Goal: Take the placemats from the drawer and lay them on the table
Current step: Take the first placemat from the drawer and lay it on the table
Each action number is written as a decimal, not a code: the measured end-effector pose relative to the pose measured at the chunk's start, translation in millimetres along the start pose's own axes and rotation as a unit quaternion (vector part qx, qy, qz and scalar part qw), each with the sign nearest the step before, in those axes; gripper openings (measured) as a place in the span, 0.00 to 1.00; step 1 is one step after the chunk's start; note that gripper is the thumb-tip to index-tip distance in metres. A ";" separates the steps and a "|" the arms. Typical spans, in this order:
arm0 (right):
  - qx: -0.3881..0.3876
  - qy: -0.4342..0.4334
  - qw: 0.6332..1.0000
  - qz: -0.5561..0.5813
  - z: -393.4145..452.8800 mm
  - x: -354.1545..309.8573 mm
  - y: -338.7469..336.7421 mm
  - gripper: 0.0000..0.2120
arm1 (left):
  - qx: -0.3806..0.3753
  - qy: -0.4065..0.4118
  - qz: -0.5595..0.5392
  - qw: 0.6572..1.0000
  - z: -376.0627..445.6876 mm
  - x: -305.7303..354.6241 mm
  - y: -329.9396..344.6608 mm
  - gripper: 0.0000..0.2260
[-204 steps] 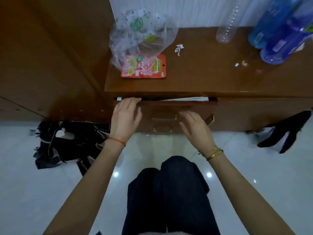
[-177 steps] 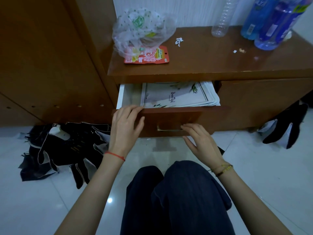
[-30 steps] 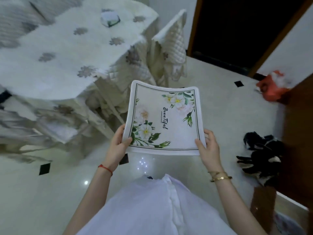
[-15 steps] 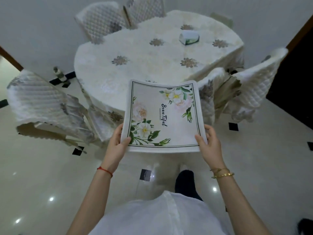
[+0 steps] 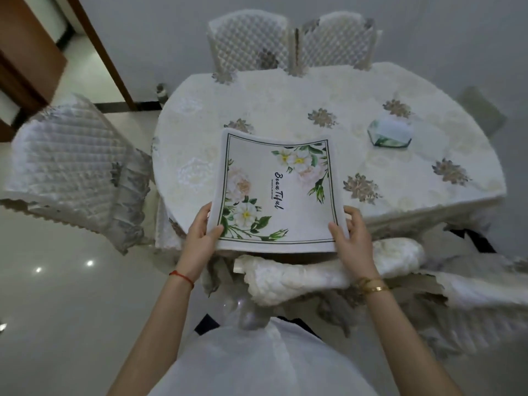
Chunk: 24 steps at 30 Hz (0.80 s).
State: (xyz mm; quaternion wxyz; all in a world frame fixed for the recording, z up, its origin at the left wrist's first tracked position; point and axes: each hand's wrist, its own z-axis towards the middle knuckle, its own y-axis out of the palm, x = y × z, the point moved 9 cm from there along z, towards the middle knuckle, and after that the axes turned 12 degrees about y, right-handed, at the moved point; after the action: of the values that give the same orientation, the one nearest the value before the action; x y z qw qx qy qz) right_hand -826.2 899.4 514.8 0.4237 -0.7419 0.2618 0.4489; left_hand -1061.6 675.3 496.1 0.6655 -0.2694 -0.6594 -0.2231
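Hanging over the near edge of the table [image 5: 285,92], the floral placemat stack [image 5: 278,192] was gripped at its near corners: left hand [image 5: 200,235] and right hand [image 5: 354,238] both closed on it. Glass dish [image 5: 390,134] sat far right.

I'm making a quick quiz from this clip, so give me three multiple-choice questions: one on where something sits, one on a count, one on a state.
1. Where is the glass dish?
A. on the table, toward its right side
B. on the floor
C. on a chair seat

2. How many quilted chair backs stand side by side at the table's far edge?
A. none
B. two
C. five

3. What state are the placemats in?
A. spread flat on the tablecloth
B. held by both hands
C. rolled into a tube

Answers:
1 A, the dish rests on the tablecloth right of the mats.
2 B, a left chair back and a right chair back show there.
3 B, the left hand and right hand each keep a grip on a near corner.
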 end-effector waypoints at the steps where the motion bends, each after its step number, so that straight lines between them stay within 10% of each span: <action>1: -0.014 0.003 1.000 -0.009 18.3 -0.3 -0.7 0.14 | 0.012 -0.005 0.003 1.000 9.2 -2.0 8.6 0.21; 24: -0.057 0.167 0.977 -0.119 201.5 97.4 32.1 0.20 | 0.085 -0.140 0.132 0.978 100.4 -124.4 69.6 0.27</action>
State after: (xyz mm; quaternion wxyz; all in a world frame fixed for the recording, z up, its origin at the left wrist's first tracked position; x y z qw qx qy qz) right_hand -895.6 1056.5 367.8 0.3812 -0.8553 0.2123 0.2794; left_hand -1096.0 786.2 366.0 0.6106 -0.3250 -0.7212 -0.0370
